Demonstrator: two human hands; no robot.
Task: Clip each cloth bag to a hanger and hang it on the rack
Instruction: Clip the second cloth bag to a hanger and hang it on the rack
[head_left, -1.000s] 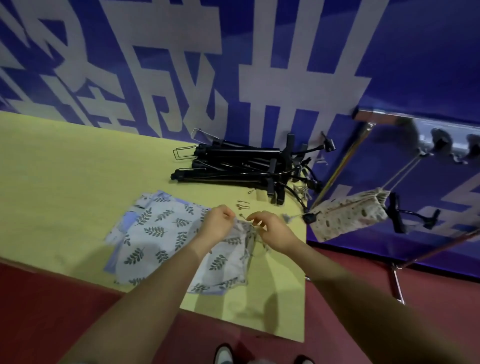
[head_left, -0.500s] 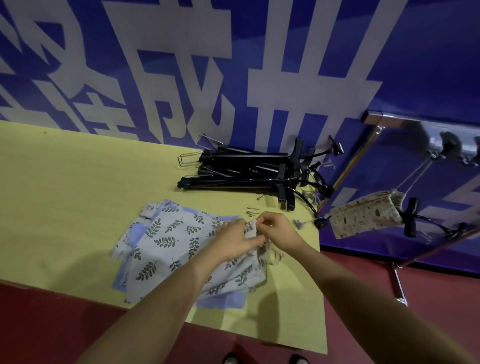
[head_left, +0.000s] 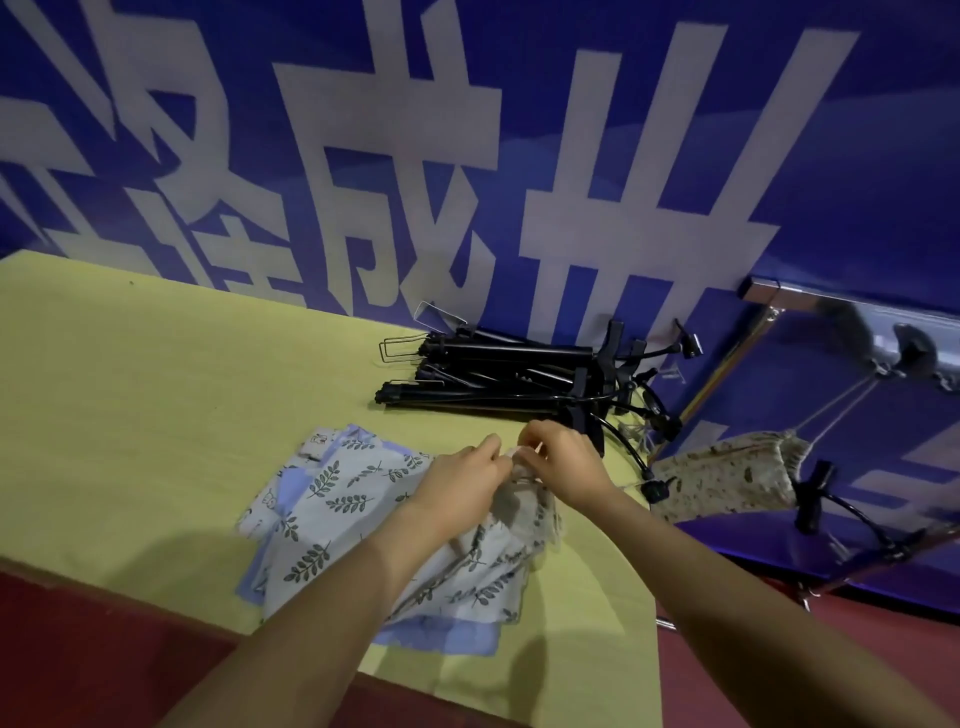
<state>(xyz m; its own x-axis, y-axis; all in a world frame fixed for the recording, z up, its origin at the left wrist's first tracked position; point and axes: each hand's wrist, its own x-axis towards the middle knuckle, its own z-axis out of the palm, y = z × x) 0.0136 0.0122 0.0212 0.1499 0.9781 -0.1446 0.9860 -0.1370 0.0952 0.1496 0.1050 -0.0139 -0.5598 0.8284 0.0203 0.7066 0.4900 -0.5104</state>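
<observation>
A leaf-print cloth bag (head_left: 337, 499) tops a small pile of bags on the yellow table (head_left: 156, 395). My left hand (head_left: 462, 486) and my right hand (head_left: 563, 462) meet at the bag's right end and pinch its gathered fabric, lifting it a little. A heap of black clip hangers (head_left: 519, 374) lies behind my hands near the wall. Off the table to the right, a beige patterned bag (head_left: 727, 483) hangs by cords from the chrome rack (head_left: 810, 306), with a black hanger (head_left: 815, 493) beside it.
A blue bag (head_left: 447, 634) peeks out under the pile at the table's front edge. The blue wall with large white characters (head_left: 467, 156) stands right behind the table. Red floor (head_left: 78, 649) shows below. The rack's slanted leg (head_left: 727, 358) stands beside the table's right corner.
Both hands have drawn the bag's right end together and raised it slightly; the fabric is more bunched. The small pins seen on the table earlier are now hidden behind my hands.
</observation>
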